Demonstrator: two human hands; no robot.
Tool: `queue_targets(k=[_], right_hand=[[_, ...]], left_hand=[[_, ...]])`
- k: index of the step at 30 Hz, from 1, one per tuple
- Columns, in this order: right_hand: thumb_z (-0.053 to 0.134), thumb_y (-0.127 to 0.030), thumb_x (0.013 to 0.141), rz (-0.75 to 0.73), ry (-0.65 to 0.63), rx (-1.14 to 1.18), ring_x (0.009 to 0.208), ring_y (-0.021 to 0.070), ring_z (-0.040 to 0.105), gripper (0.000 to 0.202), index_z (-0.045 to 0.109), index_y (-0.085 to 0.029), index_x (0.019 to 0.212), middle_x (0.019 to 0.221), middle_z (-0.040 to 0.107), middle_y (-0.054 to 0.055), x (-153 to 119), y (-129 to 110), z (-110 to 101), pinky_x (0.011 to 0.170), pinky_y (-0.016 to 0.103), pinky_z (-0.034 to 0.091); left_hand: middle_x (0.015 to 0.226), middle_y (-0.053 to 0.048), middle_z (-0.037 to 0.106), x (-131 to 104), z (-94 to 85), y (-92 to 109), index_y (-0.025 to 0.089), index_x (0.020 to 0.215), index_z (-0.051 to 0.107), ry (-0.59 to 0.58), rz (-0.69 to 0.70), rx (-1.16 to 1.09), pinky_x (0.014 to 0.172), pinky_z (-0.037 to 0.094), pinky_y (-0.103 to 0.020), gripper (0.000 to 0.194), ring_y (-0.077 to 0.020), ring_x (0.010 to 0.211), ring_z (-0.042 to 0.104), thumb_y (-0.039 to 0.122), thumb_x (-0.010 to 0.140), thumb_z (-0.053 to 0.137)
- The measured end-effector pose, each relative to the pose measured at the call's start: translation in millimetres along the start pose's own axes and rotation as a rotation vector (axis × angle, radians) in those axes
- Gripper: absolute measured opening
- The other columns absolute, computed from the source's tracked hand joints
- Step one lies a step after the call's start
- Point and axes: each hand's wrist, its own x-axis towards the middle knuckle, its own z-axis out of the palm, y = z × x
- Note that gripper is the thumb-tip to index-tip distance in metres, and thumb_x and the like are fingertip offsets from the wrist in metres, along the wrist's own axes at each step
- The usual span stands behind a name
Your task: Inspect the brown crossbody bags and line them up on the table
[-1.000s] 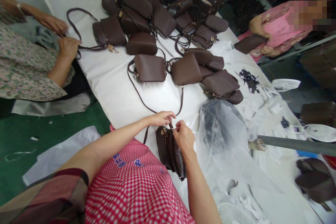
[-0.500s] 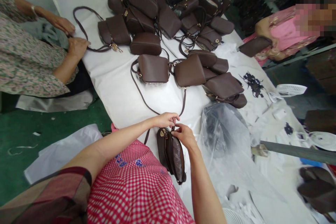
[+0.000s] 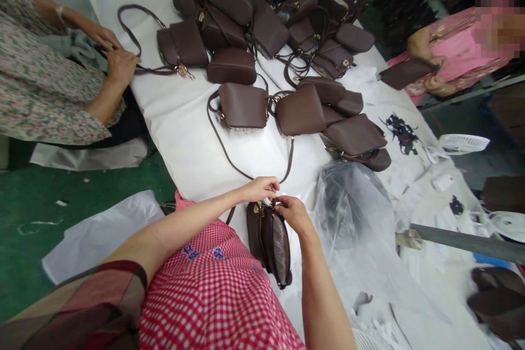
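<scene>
A small dark brown handbag (image 3: 268, 243) stands against my apron at the table's edge, its top side turned up and clear plastic showing in its opening. At its upper end, my left hand (image 3: 262, 188) pinches the bag strap (image 3: 274, 201) close to the metal fitting. My right hand (image 3: 293, 212) has thumb and forefinger closed on the same short piece of strap, just beside the left fingertips. A gold round charm (image 3: 257, 208) hangs near the fitting. Exactly how the strap end sits between the fingers is too small to make out.
Many brown handbags (image 3: 241, 106) with looped straps lie across the white table (image 3: 197, 147). A clear plastic bag (image 3: 355, 202) is right of my hands, near a metal bar (image 3: 463, 240). One co-worker's hands (image 3: 118, 65) hold a strap at left; another person holds a brown piece (image 3: 408, 72).
The view has shifted slightly, moving the table scene a little to the right. My hands keep their pinch at the strap with small finger movements. The left co-worker's hands have shifted slightly.
</scene>
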Motion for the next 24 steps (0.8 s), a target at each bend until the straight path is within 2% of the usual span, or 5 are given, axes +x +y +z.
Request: queue_targets(k=[9,13,17,19,24], right_hand=[[0.06,-0.031,0.083,0.02,0.045,-0.134,0.072,0.0183,0.061,0.018,0.072,-0.02,0.089,0.073,0.069,0.004,3.1,-9.2,0.1,0.065,0.026,0.038],[0.062,-0.026,0.081,0.013,0.056,-0.168,0.074,0.0179,0.059,0.012,0.067,-0.018,0.087,0.076,0.067,0.004,6.7,-7.5,0.4,0.063,0.025,0.035],[0.058,-0.026,0.081,-0.012,0.028,-0.14,0.065,0.0143,0.054,0.01,0.062,-0.018,0.075,0.066,0.061,-0.001,6.8,-0.1,-1.7,0.06,0.023,0.034],[0.057,-0.026,0.081,-0.027,0.017,-0.12,0.063,0.0137,0.052,0.012,0.06,-0.019,0.073,0.065,0.06,-0.001,6.6,3.4,-2.0,0.059,0.023,0.034],[0.057,-0.028,0.081,-0.05,0.005,-0.086,0.061,0.0137,0.051,0.013,0.058,-0.019,0.071,0.063,0.058,-0.002,8.0,7.6,0.2,0.059,0.024,0.034]], left_hand=[[0.074,0.003,0.057,6.3,6.0,-2.4,0.014,0.085,0.054,-0.016,0.033,0.102,0.065,0.046,-0.021,0.019,-0.0099,0.07,0.057,0.002,0.07,0.055],[0.086,-0.001,0.058,2.0,5.9,8.0,0.015,0.086,0.057,0.038,0.079,0.201,0.079,0.047,-0.028,0.02,-0.0146,0.083,0.057,0.002,0.071,0.057],[0.098,-0.008,0.058,-19.0,3.4,18.0,0.016,0.089,0.062,0.087,0.161,0.493,0.093,0.042,-0.033,0.014,-0.0199,0.097,0.053,0.01,0.082,0.051],[0.091,-0.007,0.06,-29.4,3.4,15.8,0.016,0.088,0.064,0.035,0.145,0.602,0.09,0.042,-0.032,0.018,-0.0193,0.091,0.055,0.01,0.085,0.047],[0.085,-0.003,0.062,-31.1,11.8,-4.9,0.015,0.078,0.066,0.005,0.069,0.567,0.084,0.043,-0.026,0.016,-0.0167,0.087,0.055,0.009,0.081,0.053]])
